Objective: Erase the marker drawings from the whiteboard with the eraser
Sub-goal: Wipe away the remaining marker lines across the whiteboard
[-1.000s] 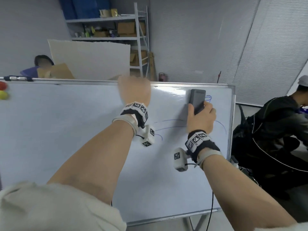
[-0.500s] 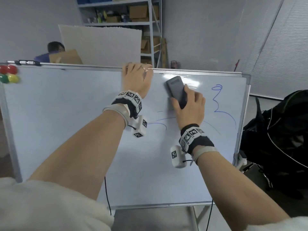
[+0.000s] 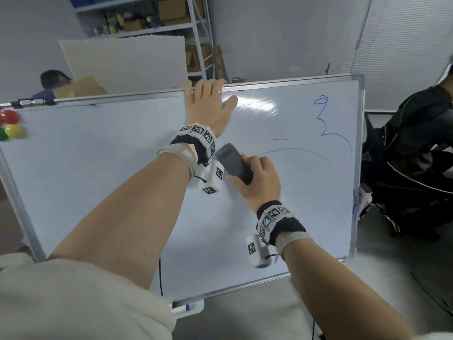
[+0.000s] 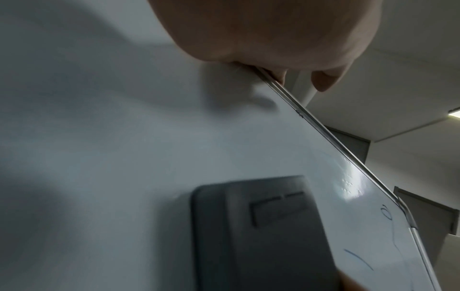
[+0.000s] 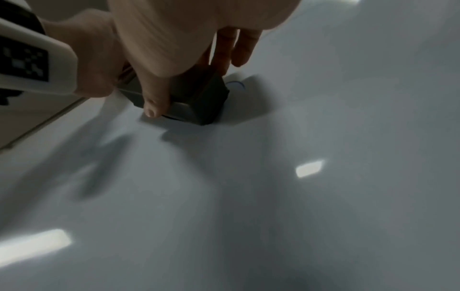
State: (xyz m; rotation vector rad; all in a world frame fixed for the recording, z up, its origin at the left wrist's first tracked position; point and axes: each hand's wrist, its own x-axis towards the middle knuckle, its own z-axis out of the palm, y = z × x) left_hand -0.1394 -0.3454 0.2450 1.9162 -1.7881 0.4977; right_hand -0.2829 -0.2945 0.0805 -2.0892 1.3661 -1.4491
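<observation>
A whiteboard [image 3: 98,180] on a stand fills the head view. Blue marker lines [image 3: 326,128] run across its upper right part, with a loop at the top and curves below. My right hand [image 3: 255,177] grips a dark grey eraser [image 3: 232,165] and presses it flat on the board, left of the blue lines. In the right wrist view the thumb and fingers clamp the eraser [image 5: 194,100] by its sides. My left hand [image 3: 206,104] holds the board's top edge, fingers curled over the frame [image 4: 281,86]. The eraser [image 4: 259,232] lies just below that wrist.
Coloured magnets [image 3: 11,128] sit at the board's upper left. A marker tray [image 3: 187,307] hangs under the bottom edge. A person in black [image 3: 411,148] sits close to the board's right side. Another person [image 3: 54,81], a white panel and shelves are behind the board.
My right hand has swept the eraser from the upper right of the board down and left, to just below my left wrist. The squiggle it covered shows again. My left hand stays on the top edge.
</observation>
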